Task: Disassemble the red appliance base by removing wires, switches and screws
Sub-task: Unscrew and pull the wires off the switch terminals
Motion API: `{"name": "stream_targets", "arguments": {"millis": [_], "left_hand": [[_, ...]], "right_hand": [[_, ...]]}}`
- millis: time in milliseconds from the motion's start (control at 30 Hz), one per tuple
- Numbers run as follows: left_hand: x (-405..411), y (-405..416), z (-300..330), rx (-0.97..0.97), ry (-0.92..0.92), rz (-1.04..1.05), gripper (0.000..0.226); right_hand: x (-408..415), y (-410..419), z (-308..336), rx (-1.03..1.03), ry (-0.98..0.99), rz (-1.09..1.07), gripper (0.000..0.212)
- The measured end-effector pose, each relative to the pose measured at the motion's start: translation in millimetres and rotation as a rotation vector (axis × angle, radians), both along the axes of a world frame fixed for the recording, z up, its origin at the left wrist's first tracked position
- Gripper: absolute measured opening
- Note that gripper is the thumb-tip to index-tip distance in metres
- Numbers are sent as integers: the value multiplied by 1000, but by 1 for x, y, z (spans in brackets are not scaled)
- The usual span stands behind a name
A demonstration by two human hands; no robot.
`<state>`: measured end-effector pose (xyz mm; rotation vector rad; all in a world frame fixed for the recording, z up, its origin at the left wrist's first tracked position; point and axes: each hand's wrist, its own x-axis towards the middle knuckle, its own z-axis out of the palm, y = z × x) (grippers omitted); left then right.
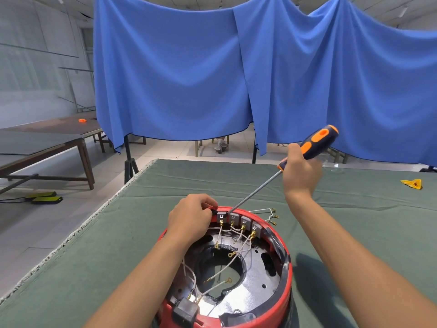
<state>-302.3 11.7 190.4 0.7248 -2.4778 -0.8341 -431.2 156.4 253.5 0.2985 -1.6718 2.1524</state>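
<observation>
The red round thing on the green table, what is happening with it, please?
A person is taking apart the red appliance base, which lies open on the green cloth. The left hand grips its far rim. The right hand holds a screwdriver by the orange and dark handle, with the tip at the row of grey switches. White wires with brass terminals remain inside, some loose.

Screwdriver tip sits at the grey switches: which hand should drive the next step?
Right. The right hand already grips the screwdriver, tip at the switch row; the left hand grips the red base's rim.
</observation>
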Motion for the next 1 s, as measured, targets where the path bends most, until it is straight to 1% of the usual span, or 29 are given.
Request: {"name": "stream_targets", "arguments": {"millis": [100, 333, 600, 867, 1000], "left_hand": [[1, 0, 0, -4, 0, -3, 30], [2, 1, 0, -11, 1, -6, 30], [1, 2, 0, -15, 0, -3, 29], [1, 1, 0, -14, 3, -3, 29], [1, 0, -1, -13, 1, 3, 29]], "right_hand": [[12, 5, -4, -84, 108, 27, 28], [26, 3, -14, -129, 241, 80, 23], [26, 10, -10, -191, 176, 58, 22], [24, 6, -14, -160, 161, 44, 24], [14, 3, -11, -78, 100, 26, 22]]}}
